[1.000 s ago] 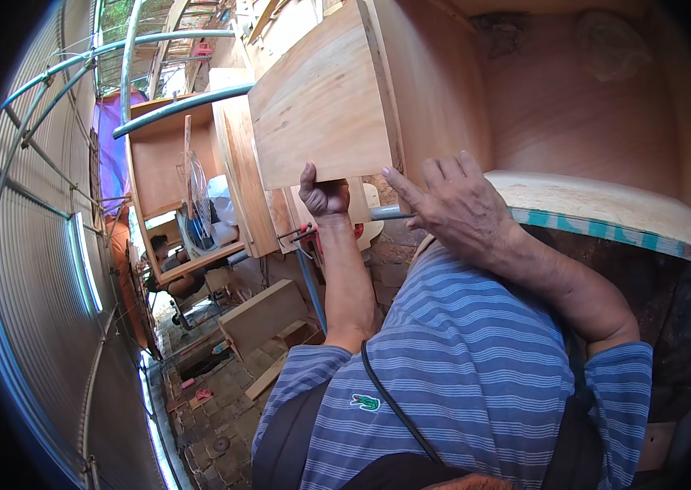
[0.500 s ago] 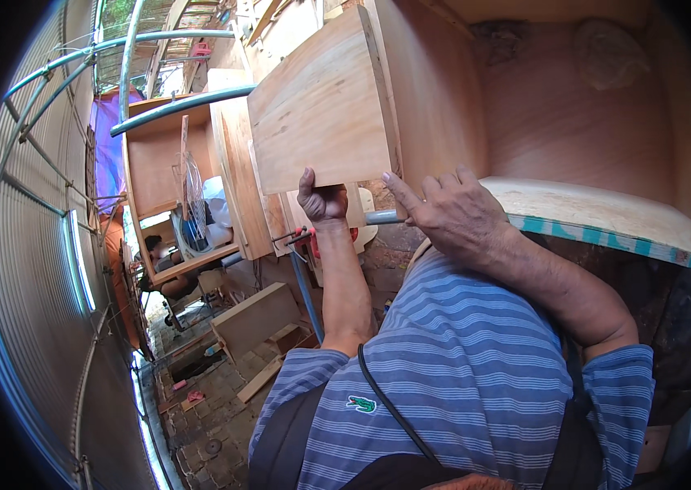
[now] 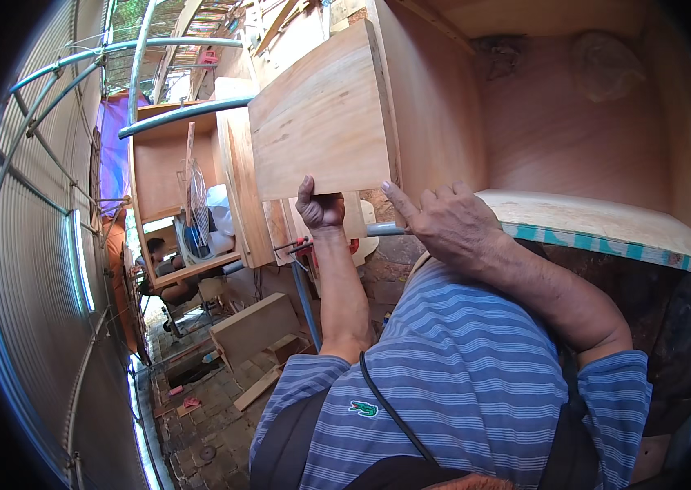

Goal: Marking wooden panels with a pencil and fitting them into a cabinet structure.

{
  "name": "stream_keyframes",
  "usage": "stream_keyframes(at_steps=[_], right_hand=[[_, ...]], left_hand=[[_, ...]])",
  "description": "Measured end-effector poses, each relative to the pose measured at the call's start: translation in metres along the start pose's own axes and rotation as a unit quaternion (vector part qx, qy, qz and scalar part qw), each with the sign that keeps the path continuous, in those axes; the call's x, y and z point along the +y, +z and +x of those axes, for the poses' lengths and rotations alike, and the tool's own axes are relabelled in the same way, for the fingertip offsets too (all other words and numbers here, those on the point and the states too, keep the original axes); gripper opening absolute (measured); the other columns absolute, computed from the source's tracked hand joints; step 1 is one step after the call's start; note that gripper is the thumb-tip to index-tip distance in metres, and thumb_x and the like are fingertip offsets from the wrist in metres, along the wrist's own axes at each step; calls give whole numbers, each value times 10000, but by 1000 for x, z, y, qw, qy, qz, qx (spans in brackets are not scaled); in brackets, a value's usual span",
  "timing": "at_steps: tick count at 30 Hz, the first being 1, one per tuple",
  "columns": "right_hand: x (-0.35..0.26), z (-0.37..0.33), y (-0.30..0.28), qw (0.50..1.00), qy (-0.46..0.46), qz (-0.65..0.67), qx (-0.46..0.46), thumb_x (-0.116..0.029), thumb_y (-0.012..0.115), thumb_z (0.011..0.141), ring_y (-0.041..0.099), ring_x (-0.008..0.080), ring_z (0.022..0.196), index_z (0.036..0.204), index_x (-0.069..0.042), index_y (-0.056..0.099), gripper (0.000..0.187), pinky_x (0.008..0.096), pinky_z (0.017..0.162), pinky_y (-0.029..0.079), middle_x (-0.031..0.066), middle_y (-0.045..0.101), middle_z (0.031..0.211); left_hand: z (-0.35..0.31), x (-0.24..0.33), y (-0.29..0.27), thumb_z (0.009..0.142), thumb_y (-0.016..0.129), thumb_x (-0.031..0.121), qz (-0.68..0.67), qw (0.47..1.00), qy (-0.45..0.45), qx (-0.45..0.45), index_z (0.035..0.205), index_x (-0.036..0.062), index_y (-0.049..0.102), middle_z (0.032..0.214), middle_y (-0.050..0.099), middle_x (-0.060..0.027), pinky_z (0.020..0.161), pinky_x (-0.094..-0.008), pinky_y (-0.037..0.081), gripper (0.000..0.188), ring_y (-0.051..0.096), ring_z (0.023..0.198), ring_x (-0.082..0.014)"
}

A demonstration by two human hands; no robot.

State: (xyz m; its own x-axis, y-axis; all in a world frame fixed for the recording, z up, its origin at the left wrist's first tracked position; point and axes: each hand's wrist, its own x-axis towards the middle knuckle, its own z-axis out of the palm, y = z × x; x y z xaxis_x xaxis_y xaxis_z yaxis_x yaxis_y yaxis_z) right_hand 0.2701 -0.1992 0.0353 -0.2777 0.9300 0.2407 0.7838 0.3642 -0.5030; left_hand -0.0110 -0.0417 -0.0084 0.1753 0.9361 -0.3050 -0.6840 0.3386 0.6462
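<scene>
A thin, flat wooden panel (image 3: 318, 118) lies against the left side wall of a wooden cabinet box (image 3: 435, 106). My left hand (image 3: 320, 206) grips the panel's near edge, the thumb up against that edge and the other fingers curled underneath, partly hidden. At the panel's near right corner, my right hand (image 3: 458, 220) has its index finger stretched out, the tip at or very close to the corner. Its other fingers are loosely bent over the near edge of the cabinet wall, and nothing shows in its grasp.
To the left stands another open wooden box (image 3: 167, 171) holding a plastic bag and a coiled item. Metal pipes (image 3: 186, 114) cross beside the panel. A red clamp (image 3: 300, 243) sits below it. Boards (image 3: 256, 327) lie on the paved floor, where another person (image 3: 164, 265) is seen.
The panel has shifted slightly toward me, its near right corner most. Both hands have come a little nearer with it. The whole view has also moved slightly.
</scene>
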Motion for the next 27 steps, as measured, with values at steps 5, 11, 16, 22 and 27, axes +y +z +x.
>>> stream_keyframes(at_steps=[5, 11, 16, 22, 27], right_hand=[[-1, -2, 0, 1000, -1, -25, 19, -147, 498, 900, 583, 161, 587, 1411, -34, 428, 529, 322, 537, 444, 44, 565, 647], [-2, 4, -5, 1000, -2, -17, -4, -141, 493, 901, 592, 168, 578, 1404, -18, 432, 521, 325, 523, 438, 51, 589, 645], [-1, 6, -5, 1000, -6, -14, -24, -142, 488, 910, 599, 168, 588, 1401, -10, 431, 512, 328, 521, 443, 60, 605, 660], [-2, 2, -4, 1000, -7, -18, -10, -157, 494, 914, 598, 166, 583, 1403, -8, 428, 515, 327, 526, 454, 56, 601, 654], [-4, 2, -3, 999, -10, -32, -2, -168, 502, 913, 597, 162, 580, 1399, -7, 433, 517, 320, 521, 454, 53, 597, 646]], left_hand=[[1, -1, 8, 831, 643, 59, 13, 1000, -4, 6, 1096, -5, 619, 1118, 655, -138, 957, -423, 513, 273, 629, 1060, -267], [4, -3, 3, 829, 642, 57, -14, 1000, -21, -11, 1152, -11, 589, 1152, 643, -142, 971, -429, 503, 334, 619, 1085, -269], [3, -2, 2, 831, 643, 58, -21, 999, -22, -17, 1149, -10, 593, 1155, 642, -142, 955, -419, 515, 329, 626, 1069, -268], [6, 0, -6, 845, 638, 65, -32, 998, -28, -36, 1202, -15, 556, 1182, 632, -157, 948, -423, 522, 374, 631, 1070, -274], [3, -1, -3, 839, 641, 60, -21, 999, -28, -14, 1060, -2, 632, 1105, 662, -132, 941, -411, 525, 229, 639, 1036, -257]])
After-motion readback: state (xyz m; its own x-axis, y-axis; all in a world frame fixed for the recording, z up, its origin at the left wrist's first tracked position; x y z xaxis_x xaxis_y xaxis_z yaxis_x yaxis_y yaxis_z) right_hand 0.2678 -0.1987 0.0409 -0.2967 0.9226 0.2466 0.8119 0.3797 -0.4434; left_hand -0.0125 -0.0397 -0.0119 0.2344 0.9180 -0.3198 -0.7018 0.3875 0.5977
